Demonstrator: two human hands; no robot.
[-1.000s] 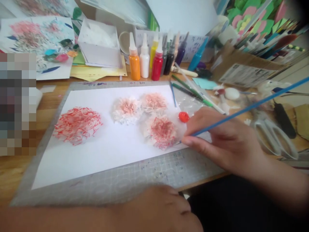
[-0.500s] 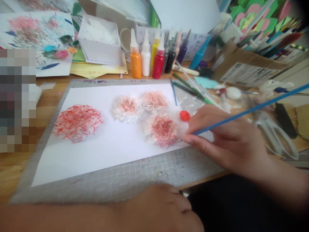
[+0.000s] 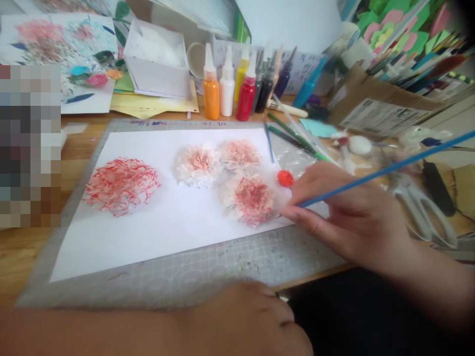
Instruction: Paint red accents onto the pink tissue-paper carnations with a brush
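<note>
My right hand (image 3: 345, 212) pinches a thin paintbrush with a blue handle (image 3: 371, 178), which slants up to the right edge. The brush's tip end is blurred beside a crinkled paper flower (image 3: 254, 198) with red-edged petals. Two paler paper flowers, one white and pink (image 3: 199, 164) and one pinkish (image 3: 241, 154), sit behind it. A larger red-tipped flower (image 3: 122, 185) lies at the left of the white paper sheet (image 3: 178, 227). Red paint (image 3: 285, 178) sits just beyond my right fingers. My left hand (image 3: 256, 316) rests curled at the near edge, its fingertips hidden.
Under the sheet is a grey cutting mat (image 3: 208, 272). Several paint bottles (image 3: 245, 96) line the back beside a white box (image 3: 158, 74). Right of them are green pens (image 3: 293, 133), a cardboard box (image 3: 386, 109) of brushes and scissors (image 3: 423, 212).
The whole view has shifted very slightly. My right hand with the brush and my left hand keep nearly the same places, and the flowers have not moved on the sheet.
</note>
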